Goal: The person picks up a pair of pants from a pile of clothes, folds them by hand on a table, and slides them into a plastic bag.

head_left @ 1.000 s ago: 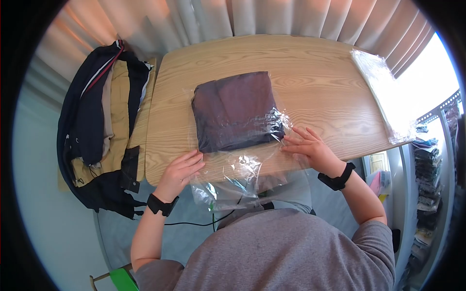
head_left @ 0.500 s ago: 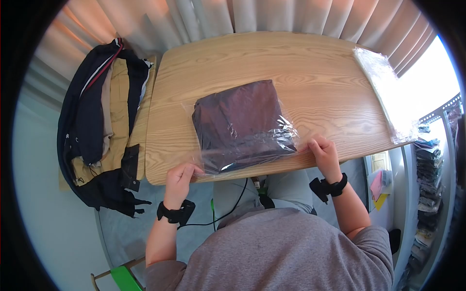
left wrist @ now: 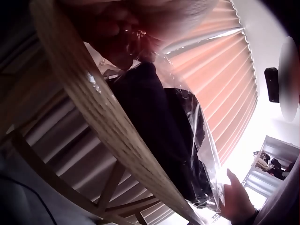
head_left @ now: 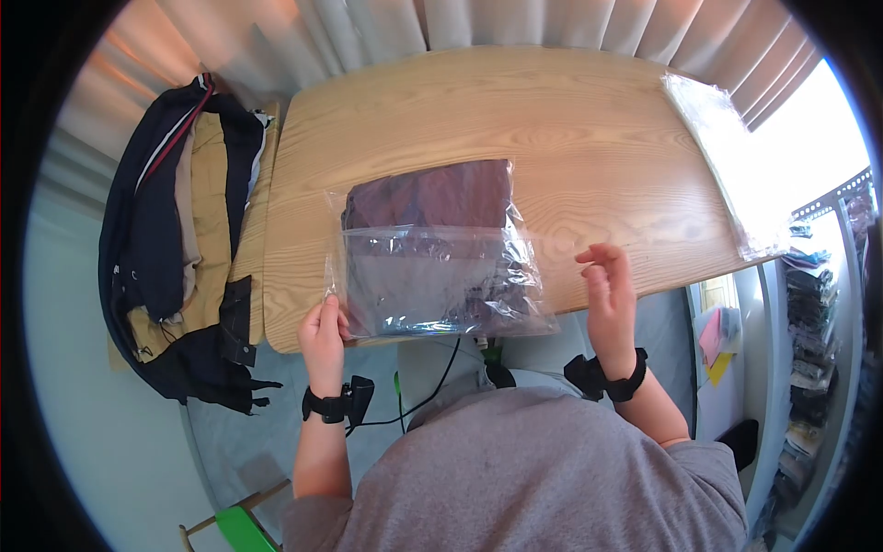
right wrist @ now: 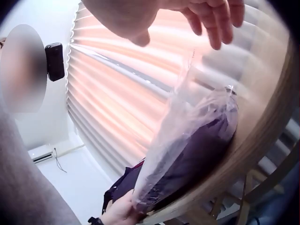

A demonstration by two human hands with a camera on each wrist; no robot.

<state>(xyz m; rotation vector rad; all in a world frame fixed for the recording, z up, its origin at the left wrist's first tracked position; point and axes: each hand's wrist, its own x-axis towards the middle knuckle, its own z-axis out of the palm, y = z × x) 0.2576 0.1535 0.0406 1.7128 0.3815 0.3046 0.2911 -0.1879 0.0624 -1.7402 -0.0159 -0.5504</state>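
Note:
A folded dark maroon garment (head_left: 432, 195) lies inside a clear plastic bag (head_left: 418, 276) at the table's front edge. The bag's flap is folded back over the garment's lower part. My left hand (head_left: 324, 340) pinches the bag's lower left corner between thumb and fingers. Off the bag's right side, my right hand (head_left: 611, 299) is raised with its fingers loosely bent and holds nothing. The right wrist view shows the bag (right wrist: 176, 154) below the right hand (right wrist: 187, 18), with a gap between them.
Dark and tan clothes (head_left: 166, 230) are piled left of the wooden table (head_left: 607, 120). A stack of clear plastic bags (head_left: 727, 166) lies along the table's right edge. Shelves with packed items (head_left: 809, 368) stand at the far right; curtains (head_left: 515, 23) hang behind.
The bag's open end has been folded up over the garment, and the bag has straightened and shifted slightly left. My right hand has let go and lifted; the left still pinches the bag.

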